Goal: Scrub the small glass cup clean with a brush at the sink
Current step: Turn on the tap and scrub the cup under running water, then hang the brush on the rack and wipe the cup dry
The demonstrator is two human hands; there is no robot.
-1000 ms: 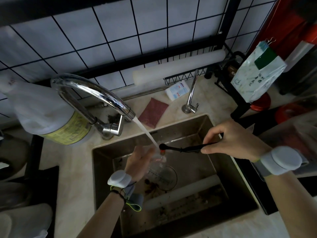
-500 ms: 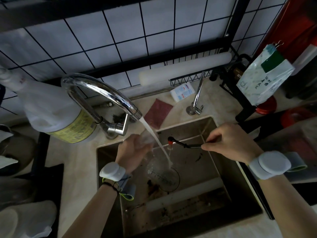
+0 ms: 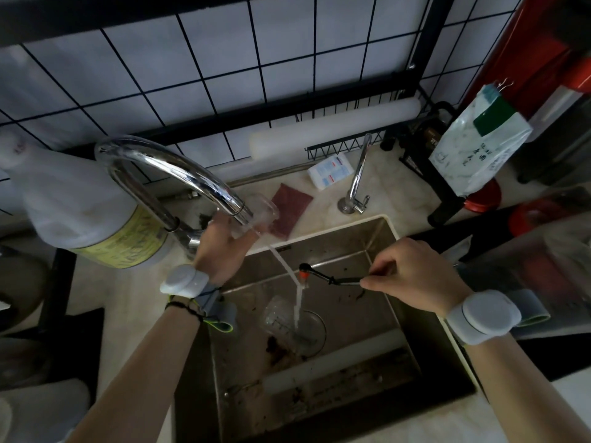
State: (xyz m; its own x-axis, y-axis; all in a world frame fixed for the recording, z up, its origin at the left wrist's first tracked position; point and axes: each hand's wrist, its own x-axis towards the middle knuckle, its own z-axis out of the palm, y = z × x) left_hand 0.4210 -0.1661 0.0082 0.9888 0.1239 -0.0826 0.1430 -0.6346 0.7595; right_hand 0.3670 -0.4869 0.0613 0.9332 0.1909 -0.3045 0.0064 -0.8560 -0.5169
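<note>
My left hand (image 3: 224,244) holds the small clear glass cup (image 3: 263,212) up beside the spout of the chrome faucet (image 3: 179,167), above the sink's back left corner. The cup is tilted, its mouth facing right. My right hand (image 3: 412,270) pinches the thin black handle of a brush (image 3: 323,276) held level over the steel sink (image 3: 425,346). The brush's small head with an orange collar sits in the running water stream (image 3: 297,302). Cup and brush are apart.
A large white bottle with a yellow label (image 3: 83,212) stands left of the faucet. A dark red scouring pad (image 3: 289,206) and a small chrome tap (image 3: 356,183) are behind the sink. A clear glass item (image 3: 278,314) lies by the drain. A white bag (image 3: 476,151) hangs at right.
My left hand has lifted the cup up and back, out of the water stream, to beside the faucet spout. The brush head has stayed in the stream, lower relative to the cup.
</note>
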